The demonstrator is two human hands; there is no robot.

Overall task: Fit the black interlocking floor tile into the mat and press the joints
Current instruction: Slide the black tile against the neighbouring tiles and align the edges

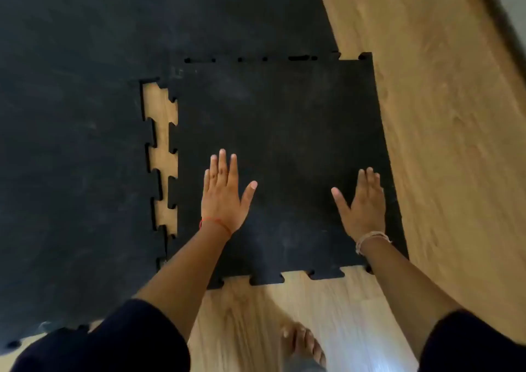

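A loose black interlocking tile (279, 132) lies flat on the floor, right of the black mat (74, 132). Its far edge sits against the mat's teeth with small dark gaps along the joint. On its left side a strip of bare wood (160, 158) shows between its teeth and the mat's teeth. My left hand (223, 198) rests flat, fingers spread, on the tile's near-left area. My right hand (364, 203) lies flat near the tile's right edge. Neither hand holds anything.
A wooden floor (444, 132) runs along the right and near sides. A bare foot (303, 346) stands on the wood just in front of the tile. A dark baseboard (501, 18) and pale wall cross the top right corner.
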